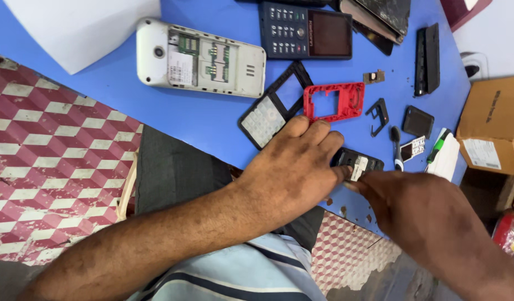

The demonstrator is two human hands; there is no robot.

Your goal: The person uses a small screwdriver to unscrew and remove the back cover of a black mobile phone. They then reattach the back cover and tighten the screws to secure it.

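**Head view: small black phone body worked by two hands at the table edge**

Head camera, single view. Landmark for all places: the red plastic frame [334,101] lying on the blue table [101,83].

- Small black phone body [357,162]: lying just below the red frame, near the table's near edge, with a pale label or contact area facing up. Judged light, rigid and thin-walled, with exposed inner parts that would mark or crack under pressure; the long side edges look like the safest place to take hold, not the open face.
- Left hand [293,170]: lying palm-down below and left of the red frame, fingertips reaching toward it, thumb pressing against the left end of the black body. Grip is a steadying pinch rather than a full clasp.
- Right hand [418,206]: coming in from below and right of the red frame, fingertips narrowing onto the pale area of the black body; whether anything is pinched between them cannot be told.
- Keypad bezel [273,108]: touching the red frame's left side.
- White phone [201,58], back open: well left and above.
- Dark blue keypad phone [305,30]: directly above.
- Small brush [396,146]: right and below.
- Black battery cover [417,121]: right.
- Cardboard box [493,125]: far right, off the table.
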